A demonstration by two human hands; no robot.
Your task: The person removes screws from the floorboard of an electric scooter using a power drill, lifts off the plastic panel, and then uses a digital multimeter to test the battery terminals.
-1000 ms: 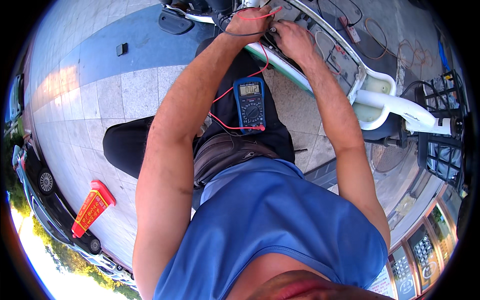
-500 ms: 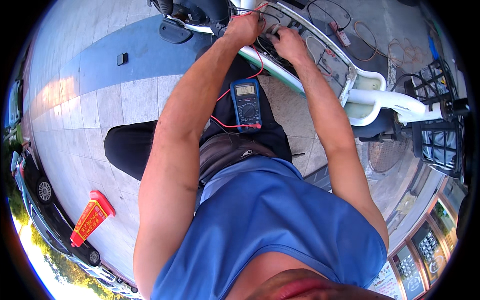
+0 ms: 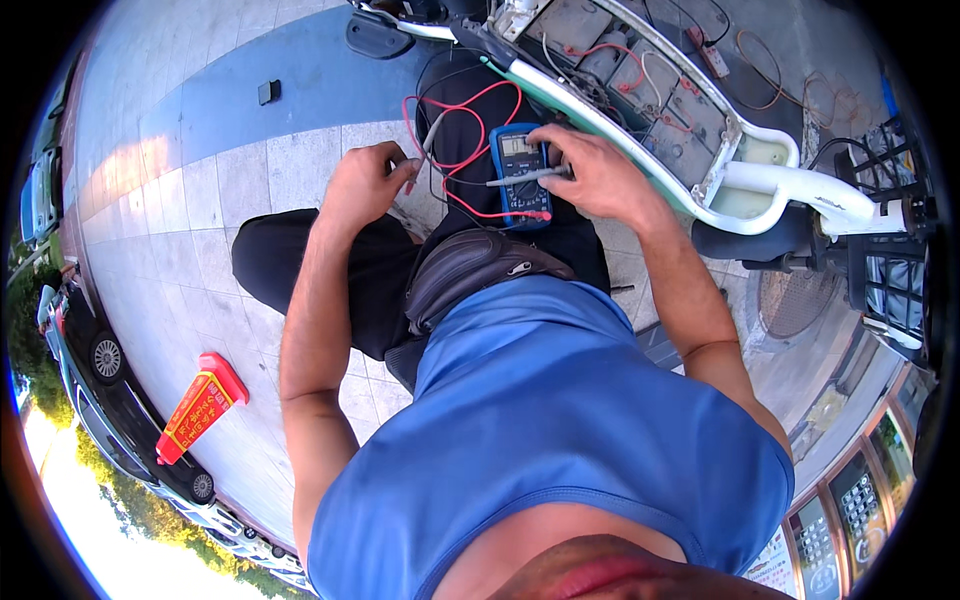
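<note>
the meter [image 3: 514,163] is lying face up on the dark trousers [image 3: 285,258], with its screen away from the body. the right hand [image 3: 600,178] is reaching over its right edge; the thumb is pressing in toward the fingers, gripping the right probe [image 3: 522,178], which is crossing the meter's face. whether a fingertip is also touching the case is hard to tell. the left hand [image 3: 368,185] is hanging to the left of the meter, fingers curling in, and its fingertips are seemingly pinching the left probe [image 3: 433,132] near its lower end. the red lead [image 3: 500,215] is looping between the hands, its plug sitting at the meter's near end.

the meter is probably being light and rigid, with a screen that wants care; its blue sides are looking like the best hold. the probes are likely weighing little, stiff and thin, perhaps slippery, so the grey barrels are offering the surest grip. the lead is looking soft and prone to tangling.

beyond the meter, the scooter [image 3: 625,140] is showing its batteries [image 3: 573,35]; a waist bag [image 3: 470,278] is resting nearer the body.
</note>
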